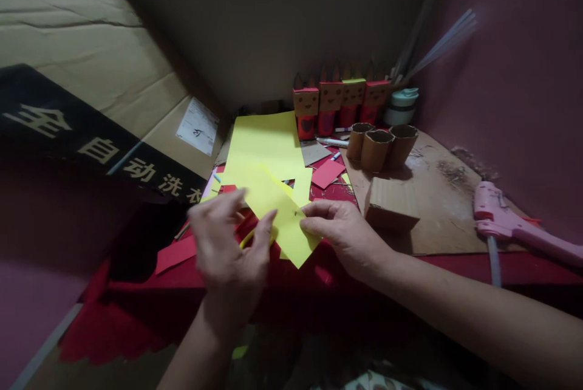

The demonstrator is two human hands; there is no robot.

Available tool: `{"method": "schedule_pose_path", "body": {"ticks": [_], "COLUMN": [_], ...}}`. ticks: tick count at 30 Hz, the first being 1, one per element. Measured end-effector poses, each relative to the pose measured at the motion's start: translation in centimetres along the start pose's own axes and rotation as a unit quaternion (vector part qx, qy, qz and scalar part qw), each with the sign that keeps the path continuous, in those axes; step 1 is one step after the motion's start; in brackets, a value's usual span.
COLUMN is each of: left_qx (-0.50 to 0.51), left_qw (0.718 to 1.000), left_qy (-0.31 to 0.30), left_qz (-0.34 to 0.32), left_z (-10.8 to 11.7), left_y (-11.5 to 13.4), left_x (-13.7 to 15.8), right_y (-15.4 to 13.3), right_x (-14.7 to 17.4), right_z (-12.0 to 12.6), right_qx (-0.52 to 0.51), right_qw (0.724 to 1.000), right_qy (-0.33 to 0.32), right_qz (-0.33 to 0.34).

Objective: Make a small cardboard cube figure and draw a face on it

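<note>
A piece of yellow paper (286, 226) is tilted in front of me, with a small dark mark near its right edge. My right hand (344, 232) pinches that edge between thumb and fingers. At the paper's left side is my left hand (230, 241), blurred by motion. Its thumb and fingers are apart, and the thumb lies close to or against the paper. Beneath the hands, partly hidden, shows a curved yellow handle (247, 238), perhaps of scissors. Behind lies a larger yellow sheet (266, 141), and a cut yellow piece (301, 186) sits near it.
Several cardboard figures with drawn faces (331, 95) stand at the back beside a lidded cup (401, 106). Cardboard tubes (377, 150) and a folded cardboard piece (392, 201) rest on a cardboard sheet (441, 220). A pink glue gun (510, 220) lies right; a large carton (155, 86) leans left.
</note>
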State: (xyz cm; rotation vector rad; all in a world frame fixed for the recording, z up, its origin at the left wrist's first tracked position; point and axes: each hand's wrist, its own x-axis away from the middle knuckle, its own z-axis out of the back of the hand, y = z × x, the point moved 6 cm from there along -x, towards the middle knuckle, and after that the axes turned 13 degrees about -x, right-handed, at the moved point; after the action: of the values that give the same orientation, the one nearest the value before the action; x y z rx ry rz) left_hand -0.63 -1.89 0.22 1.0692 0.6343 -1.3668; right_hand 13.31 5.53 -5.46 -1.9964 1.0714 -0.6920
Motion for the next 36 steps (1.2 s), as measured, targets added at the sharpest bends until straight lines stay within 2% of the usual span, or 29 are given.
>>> {"method": "schedule_pose_path", "body": {"ticks": [2, 3, 5, 8, 20, 27, 30, 32, 34, 35, 36], "left_qx": [-0.018, -0.014, 0.001, -0.004, -0.11, -0.136, -0.09, -0.06, 0.0, 0.046, 0.098], "left_qw": [0.992, 0.987, 0.983, 0.982, 0.953, 0.94, 0.958, 0.975, 0.984, 0.975, 0.954], "left_qy": [-0.067, -0.096, -0.128, -0.132, -0.119, -0.113, -0.115, -0.121, -0.171, -0.215, -0.26], "left_qz": [-0.106, -0.127, -0.129, -0.134, -0.257, -0.291, -0.246, -0.174, -0.046, 0.035, 0.117], "left_z": [-0.5, -0.9, -1.4, -1.8, -1.5, -2.1, -1.8, -1.3, -1.2, -1.5, -1.9], "left_y": [1.5, 1.8, 2.0, 2.1, 4.2, 3.9, 3.1, 2.3, 1.0, 0.3, -0.2], "left_x": [0.5, 0.7, 0.7, 0.6, 0.3, 0.3, 0.2, 0.1, 0.1, 0.3, 0.7], "right_y": [0.0, -0.1, -0.1, 0.0, -0.2, 0.0, 0.0, -0.1, -0.6, -1.1, -1.6], "right_x": [0.1, 0.2, 0.2, 0.2, 0.2, 0.2, 0.2, 0.2, 0.3, 0.5, 0.8], "right_z": [-0.1, -0.1, 0.0, 0.3, 0.3, 0.3, 0.3, 0.4, 0.4, 0.3, 0.1], "right_qx": [0.007, 0.011, 0.023, 0.035, 0.093, 0.107, 0.11, 0.116, 0.151, 0.187, 0.234], "right_qw": [1.0, 1.0, 1.0, 0.999, 0.994, 0.992, 0.993, 0.992, 0.984, 0.972, 0.951], "right_qy": [-0.002, -0.003, -0.001, 0.002, -0.003, -0.003, -0.009, -0.011, -0.01, -0.009, -0.013], "right_qz": [0.005, 0.008, 0.014, 0.021, 0.054, 0.059, 0.049, 0.05, 0.093, 0.14, 0.202]}}
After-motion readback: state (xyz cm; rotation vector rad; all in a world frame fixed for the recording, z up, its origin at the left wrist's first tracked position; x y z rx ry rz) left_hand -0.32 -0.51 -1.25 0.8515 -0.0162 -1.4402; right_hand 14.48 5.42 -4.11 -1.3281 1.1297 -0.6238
